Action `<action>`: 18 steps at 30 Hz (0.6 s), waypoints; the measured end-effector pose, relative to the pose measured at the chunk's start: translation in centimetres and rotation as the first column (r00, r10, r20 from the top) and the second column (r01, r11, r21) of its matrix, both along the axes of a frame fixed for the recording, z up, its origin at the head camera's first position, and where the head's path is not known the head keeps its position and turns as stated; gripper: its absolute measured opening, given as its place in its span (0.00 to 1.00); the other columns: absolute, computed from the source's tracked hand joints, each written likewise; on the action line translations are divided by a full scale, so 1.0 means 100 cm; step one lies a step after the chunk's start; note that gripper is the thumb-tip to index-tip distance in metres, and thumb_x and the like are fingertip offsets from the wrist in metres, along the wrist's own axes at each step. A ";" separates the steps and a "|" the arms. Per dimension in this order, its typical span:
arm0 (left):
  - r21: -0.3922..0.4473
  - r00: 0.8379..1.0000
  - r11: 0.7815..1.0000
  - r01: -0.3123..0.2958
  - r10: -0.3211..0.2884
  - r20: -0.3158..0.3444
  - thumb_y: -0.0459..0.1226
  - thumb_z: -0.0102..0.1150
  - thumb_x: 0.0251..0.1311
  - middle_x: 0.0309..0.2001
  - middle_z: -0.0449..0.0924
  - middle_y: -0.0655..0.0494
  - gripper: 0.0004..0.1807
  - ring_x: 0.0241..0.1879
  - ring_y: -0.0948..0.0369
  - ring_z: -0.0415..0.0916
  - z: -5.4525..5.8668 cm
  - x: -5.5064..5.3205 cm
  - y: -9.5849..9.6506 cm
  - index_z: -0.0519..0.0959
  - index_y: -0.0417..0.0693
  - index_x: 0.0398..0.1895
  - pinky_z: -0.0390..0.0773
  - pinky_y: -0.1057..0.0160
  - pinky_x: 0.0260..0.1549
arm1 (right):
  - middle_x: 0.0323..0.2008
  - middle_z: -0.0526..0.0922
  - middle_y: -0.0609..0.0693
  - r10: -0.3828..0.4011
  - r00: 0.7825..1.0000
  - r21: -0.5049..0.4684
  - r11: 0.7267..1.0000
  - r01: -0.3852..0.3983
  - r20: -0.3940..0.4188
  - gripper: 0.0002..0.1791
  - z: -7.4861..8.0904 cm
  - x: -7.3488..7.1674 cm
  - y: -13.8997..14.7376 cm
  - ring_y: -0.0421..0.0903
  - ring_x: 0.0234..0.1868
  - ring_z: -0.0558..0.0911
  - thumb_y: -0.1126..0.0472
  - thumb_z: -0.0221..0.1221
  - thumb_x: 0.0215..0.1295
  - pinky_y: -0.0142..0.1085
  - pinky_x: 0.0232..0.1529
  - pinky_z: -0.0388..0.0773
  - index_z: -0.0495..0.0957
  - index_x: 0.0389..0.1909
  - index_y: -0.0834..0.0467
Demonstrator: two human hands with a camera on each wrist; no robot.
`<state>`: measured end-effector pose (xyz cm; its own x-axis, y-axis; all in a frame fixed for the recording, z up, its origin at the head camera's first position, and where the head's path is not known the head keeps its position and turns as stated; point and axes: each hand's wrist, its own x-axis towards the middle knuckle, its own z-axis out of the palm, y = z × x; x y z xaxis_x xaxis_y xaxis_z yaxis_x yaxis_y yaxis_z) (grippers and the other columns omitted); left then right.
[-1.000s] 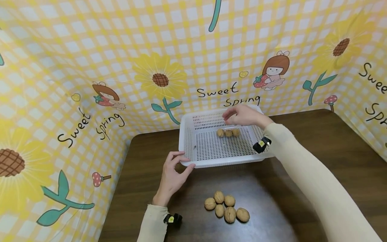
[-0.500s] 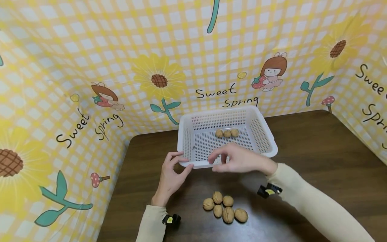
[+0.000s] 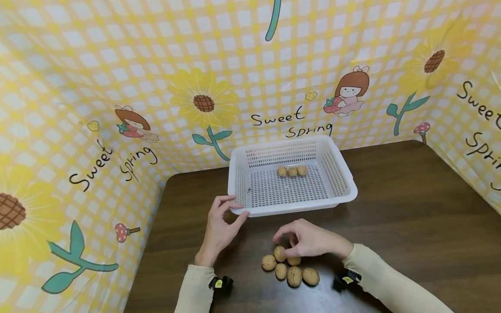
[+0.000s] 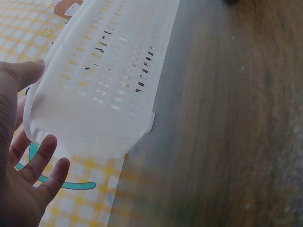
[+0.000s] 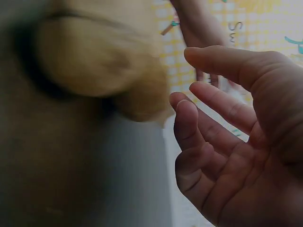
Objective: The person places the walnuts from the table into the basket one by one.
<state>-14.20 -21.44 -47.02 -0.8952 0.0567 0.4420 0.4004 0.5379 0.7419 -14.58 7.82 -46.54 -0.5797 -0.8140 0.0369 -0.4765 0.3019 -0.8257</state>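
A white perforated plastic basket stands toward the back of the brown table, with three walnuts in a row inside it. My left hand holds the basket's near left corner, thumb and fingers about the rim. Several loose walnuts lie in a cluster in front of the basket. Over the back of that cluster reaches my right hand, its fingers parted and partly covering one walnut. In the right wrist view the palm shows nothing held, and blurred walnuts fill the upper left.
A yellow checked cloth with flowers and lettering hangs behind and on both sides of the table. The brown wooden tabletop extends to the right of the basket. Both wrists carry small black cameras.
My right hand has come out of the basket, toward me, down to the loose walnuts. My left hand stays at the basket corner, and the walnuts have kept their places.
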 end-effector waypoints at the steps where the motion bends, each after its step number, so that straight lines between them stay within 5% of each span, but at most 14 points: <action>1: -0.003 1.000 1.000 -0.002 0.002 -0.003 0.39 0.78 0.59 0.61 0.78 0.50 0.09 0.66 0.51 0.76 0.000 0.000 0.000 0.87 0.55 0.40 0.75 0.49 0.64 | 0.17 0.78 0.40 0.001 1.000 0.001 1.000 -0.001 0.002 0.15 -0.004 0.001 0.000 0.27 0.18 0.71 0.59 0.72 0.67 0.26 0.22 0.71 0.87 0.53 0.56; 18: 0.001 1.000 1.000 -0.004 0.004 0.001 0.39 0.78 0.59 0.61 0.78 0.50 0.09 0.66 0.52 0.76 -0.001 -0.001 0.000 0.87 0.54 0.40 0.74 0.51 0.64 | 0.28 0.83 0.43 -0.022 0.999 0.038 0.999 0.023 -0.026 0.16 -0.021 0.007 -0.004 0.28 0.19 0.71 0.56 0.74 0.63 0.25 0.25 0.72 0.88 0.51 0.52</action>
